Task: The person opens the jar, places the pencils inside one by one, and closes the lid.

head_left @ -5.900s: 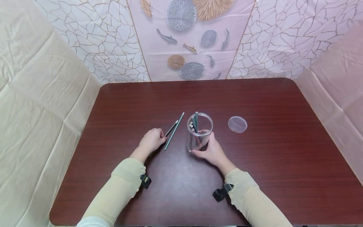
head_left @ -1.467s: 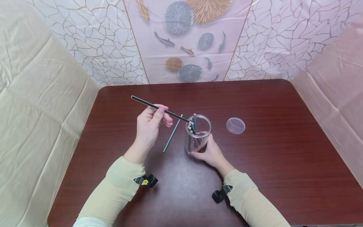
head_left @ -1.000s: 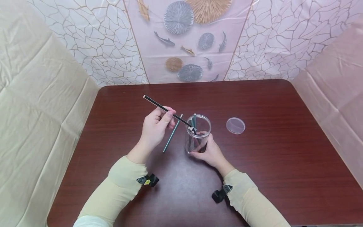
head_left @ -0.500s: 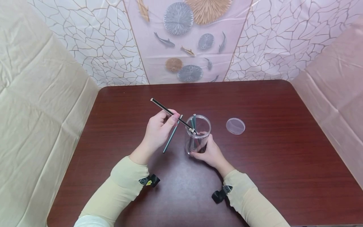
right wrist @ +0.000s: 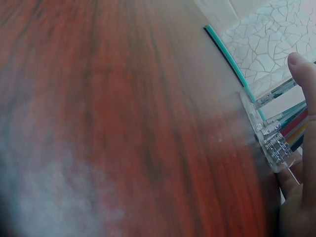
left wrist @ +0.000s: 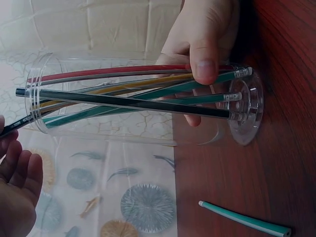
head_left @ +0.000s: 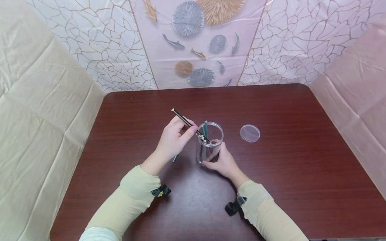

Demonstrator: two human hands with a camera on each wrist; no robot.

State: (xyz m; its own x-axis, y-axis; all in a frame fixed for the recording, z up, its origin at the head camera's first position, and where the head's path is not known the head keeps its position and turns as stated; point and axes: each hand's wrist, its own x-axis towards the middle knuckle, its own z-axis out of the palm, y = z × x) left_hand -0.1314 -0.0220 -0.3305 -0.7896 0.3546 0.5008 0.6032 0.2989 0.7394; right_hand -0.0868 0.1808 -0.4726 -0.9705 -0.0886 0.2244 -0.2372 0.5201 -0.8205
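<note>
In the head view my left hand pinches a black pencil between thumb and fingers. The pencil slants down into the mouth of a clear jar. My right hand grips the jar low on its side, thumb in front; the jar stands upright on the table. Inside lean several pencils, among them a red pencil, a yellow pencil and a dark pencil, their ferrule ends at the bottom. A green pencil lies on the table, mostly hidden behind my left hand in the head view.
A round clear lid lies on the brown table to the right of the jar. Patterned cloth hangs behind the table's far edge, and plain cloth walls flank both sides.
My left hand has picked the black pencil up from the table, raised it and brought it right, its lower end now inside the jar's mouth. The right hand keeps its grip on the jar.
</note>
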